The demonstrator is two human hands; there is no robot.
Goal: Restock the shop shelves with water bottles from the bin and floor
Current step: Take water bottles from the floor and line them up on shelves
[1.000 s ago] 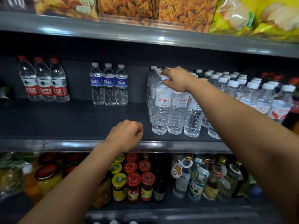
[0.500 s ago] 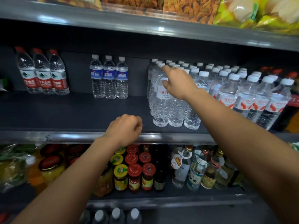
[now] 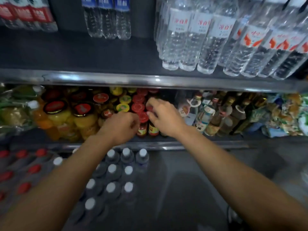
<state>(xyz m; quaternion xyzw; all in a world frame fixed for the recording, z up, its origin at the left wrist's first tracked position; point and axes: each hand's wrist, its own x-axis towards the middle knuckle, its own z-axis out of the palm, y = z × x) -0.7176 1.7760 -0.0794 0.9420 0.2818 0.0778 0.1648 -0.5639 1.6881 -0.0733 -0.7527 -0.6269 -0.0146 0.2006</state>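
Your left hand (image 3: 119, 126) is loosely curled, grip narrow and holding nothing; your right hand (image 3: 164, 116) is relaxed with fingers slack, grip open and likewise empty. Both hang in front of the lower shelf of red-lidded sauce jars (image 3: 142, 124), which are not task items. Above both hands, the dark upper shelf (image 3: 66, 54) carries a dense block of clear plastic water bottles with white labels (image 3: 191, 39) up and to the right, three blue-labelled clear bottles (image 3: 106, 19) nearly straight above, and red-labelled bottles (image 3: 25, 14) up and to the left. Judgement: the right section looks fully stocked, while the stretch of shelf in front of the blue and red groups lies bare. Below your wrists, on the floor, stand white-capped clear bottles (image 3: 111, 169), and red-capped ones (image 3: 25, 170) further left. Much stock remains; next pick-up not yet begun.
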